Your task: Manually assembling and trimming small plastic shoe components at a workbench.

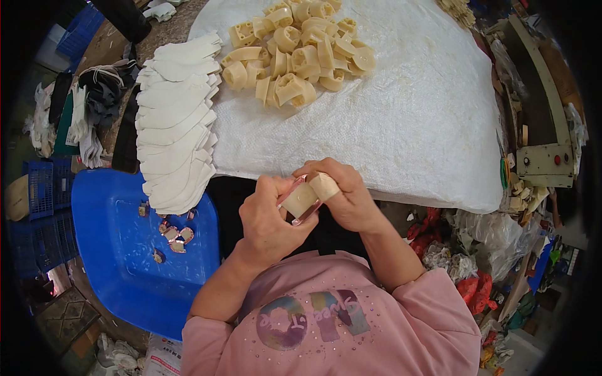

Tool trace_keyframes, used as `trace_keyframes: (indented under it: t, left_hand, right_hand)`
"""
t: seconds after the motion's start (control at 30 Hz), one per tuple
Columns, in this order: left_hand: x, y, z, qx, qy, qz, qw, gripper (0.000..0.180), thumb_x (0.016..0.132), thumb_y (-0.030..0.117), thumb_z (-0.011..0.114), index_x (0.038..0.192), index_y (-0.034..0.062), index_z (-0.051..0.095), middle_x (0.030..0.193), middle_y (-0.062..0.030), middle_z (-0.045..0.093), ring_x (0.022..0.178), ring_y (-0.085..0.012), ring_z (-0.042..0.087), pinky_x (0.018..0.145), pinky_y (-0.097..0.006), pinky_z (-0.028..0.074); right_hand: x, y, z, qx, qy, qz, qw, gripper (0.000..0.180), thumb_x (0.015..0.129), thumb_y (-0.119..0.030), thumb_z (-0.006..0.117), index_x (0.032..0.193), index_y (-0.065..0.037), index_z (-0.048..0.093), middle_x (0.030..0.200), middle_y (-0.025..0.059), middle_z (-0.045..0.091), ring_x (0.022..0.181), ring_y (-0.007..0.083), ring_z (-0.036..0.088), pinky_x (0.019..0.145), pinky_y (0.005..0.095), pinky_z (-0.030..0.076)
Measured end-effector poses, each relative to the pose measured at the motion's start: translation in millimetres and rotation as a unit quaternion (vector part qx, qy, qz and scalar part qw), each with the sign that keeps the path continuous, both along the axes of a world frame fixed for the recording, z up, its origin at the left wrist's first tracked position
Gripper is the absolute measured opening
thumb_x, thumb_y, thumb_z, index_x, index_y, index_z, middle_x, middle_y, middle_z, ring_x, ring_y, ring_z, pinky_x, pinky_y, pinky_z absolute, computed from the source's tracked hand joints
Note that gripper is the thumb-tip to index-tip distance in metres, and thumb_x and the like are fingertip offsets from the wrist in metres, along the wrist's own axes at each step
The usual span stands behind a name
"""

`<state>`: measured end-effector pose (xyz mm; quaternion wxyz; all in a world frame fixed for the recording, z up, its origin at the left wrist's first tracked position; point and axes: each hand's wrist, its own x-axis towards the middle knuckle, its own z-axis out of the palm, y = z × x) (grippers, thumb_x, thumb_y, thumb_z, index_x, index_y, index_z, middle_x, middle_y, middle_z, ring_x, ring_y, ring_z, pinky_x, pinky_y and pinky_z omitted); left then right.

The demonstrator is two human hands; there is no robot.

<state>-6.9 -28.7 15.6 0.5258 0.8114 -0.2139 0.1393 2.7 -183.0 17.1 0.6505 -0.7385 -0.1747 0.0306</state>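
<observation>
Beside the white sheet [389, 135], both tightly curled hands [266, 216] [348, 197] grip a pink-edged cream piece [299, 202].

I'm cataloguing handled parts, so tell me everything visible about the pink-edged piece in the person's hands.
The small piece shows a pale cream face with shiny pink edging; it may be plastic, though the material is uncertain. It is tilted, held between the left hand and right hand, near the front edge of the white woven sheet. The grip hides part of it.

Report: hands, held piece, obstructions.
Left hand, right hand: both gripping. Squarish cream, pink-edged piece: between them. White woven-plastic sheet ahead, not visibly blocking.
</observation>
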Motion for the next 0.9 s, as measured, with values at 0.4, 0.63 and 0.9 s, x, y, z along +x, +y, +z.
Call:
trace_keyframes:
  t: [0.4, 0.63, 0.9]
  left_hand:
    - [-5.5, -9.5, -1.9, -0.023, -0.003, 0.119, 0.993, 0.046, 0.058, 0.012, 0.083, 0.087, 0.0006, 0.048, 0.069, -0.0114, 0.06, 0.06, -0.022, 0.065, 0.053, -0.03, 0.051]
    - [1.6, -7.9, -6.9, -0.022, 0.006, 0.114, 0.993, 0.044, 0.062, 0.01, 0.08, 0.089, -0.0006, 0.047, 0.069, -0.0112, 0.061, 0.061, -0.0207, 0.065, 0.054, -0.029, 0.051]
    - [2.4, 16.4, 1.8, -0.367, 0.345, -0.109, 0.857, 0.03, 0.074, 0.006, 0.069, 0.092, -0.0001, 0.046, 0.076, -0.0077, 0.061, 0.075, -0.0101, 0.062, 0.069, -0.024, 0.05]
  right_hand:
    - [-15.0, 16.7, -5.7, 0.244, 0.159, -0.004, 0.957, 0.031, 0.096, -0.021, 0.039, 0.114, 0.001, 0.053, 0.106, 0.0082, 0.059, 0.098, 0.018, 0.056, 0.087, 0.0278, 0.042]
    - [-10.0, 22.9, -4.7, -0.014, 0.027, -0.11, 0.993, 0.032, 0.095, -0.023, 0.042, 0.114, 0.0, 0.053, 0.099, 0.0111, 0.061, 0.091, 0.0195, 0.058, 0.08, 0.03, 0.045]
    - [7.0, 7.2, -8.2, 0.127, 0.023, 0.096, 0.987, 0.041, 0.092, -0.037, 0.051, 0.116, -0.004, 0.052, 0.103, 0.0059, 0.046, 0.089, 0.0145, 0.043, 0.079, 0.028, 0.038]
